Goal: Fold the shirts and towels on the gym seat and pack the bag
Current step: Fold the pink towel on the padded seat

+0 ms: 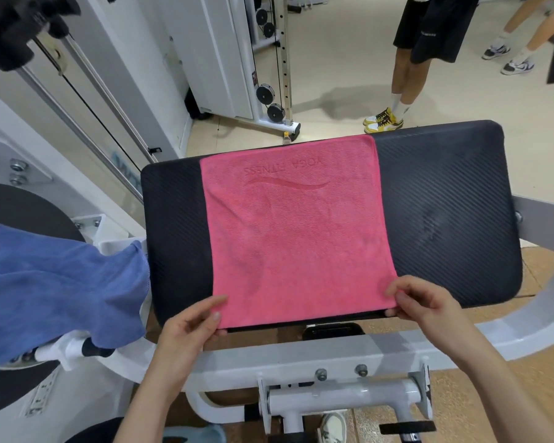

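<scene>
A pink towel (298, 231) lies flat across the middle of a gym seat (445, 219), running from the seat's far edge to its near edge; the cloth is soft, short-piled and roughly square, with a stitched hem along its sides; near its far edge, embossed lettering and a wavy line are pressed into the pile, upside down from this side. The seat is a black rectangular pad with rounded corners and a fine diagonal ribbing; bare strips of it show to the left and right of the towel.

The left hand (192, 324) pinches the towel's near left corner at the seat's near edge, thumb on top and fingers curled beneath the hem; the right hand (422, 302) pinches the near right corner, fingers bent together over the cloth and a fingertip showing under the edge.

A blue cloth (55, 289), thick and rumpled, hangs over a white handle just beyond the seat's left edge; a white metal frame (301, 356) of square and round tubing with bolts runs below the near edge. Beyond the far edge, on the pale floor, stand a small bottle (287, 138) and a person in yellow-and-white sneakers (383, 120); a white cable machine (224, 59) with black pulleys rises at the far left.
</scene>
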